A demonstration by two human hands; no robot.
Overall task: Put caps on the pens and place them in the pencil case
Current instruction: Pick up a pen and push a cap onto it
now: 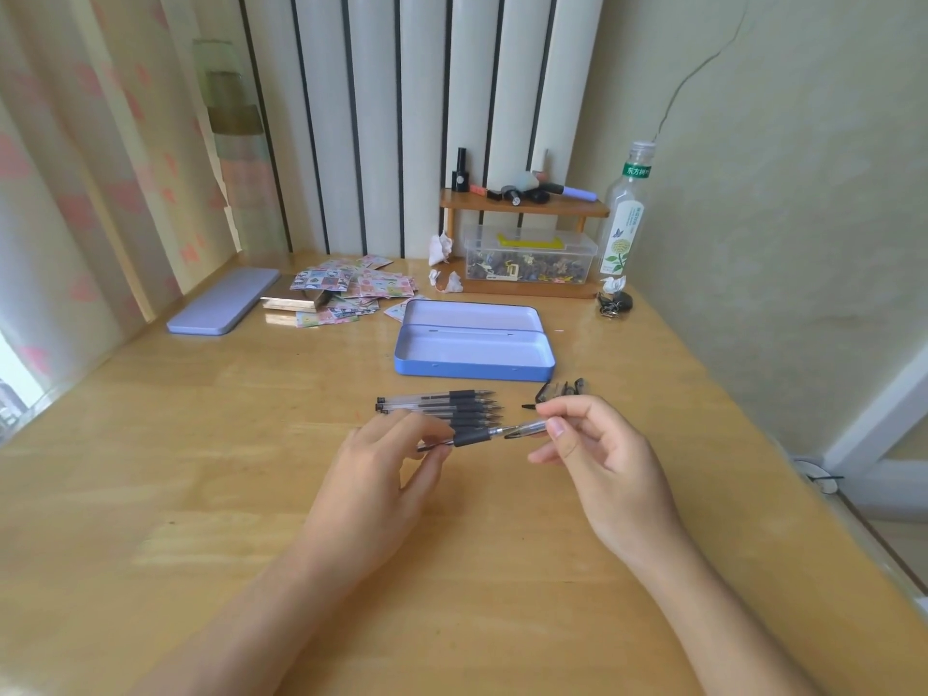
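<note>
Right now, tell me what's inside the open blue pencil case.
The blue pencil case shows only its bare pale lining; no pens lie inside yet. Its near wall hides a thin strip of the floor along the front edge, so that strip cannot be checked.

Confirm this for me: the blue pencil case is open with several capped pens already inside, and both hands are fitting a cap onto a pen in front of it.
Not quite. The head view shows the blue pencil case open but empty. The uncapped pens lie in a row on the table before it. The left hand and right hand are fitting a cap onto a pen.
</note>
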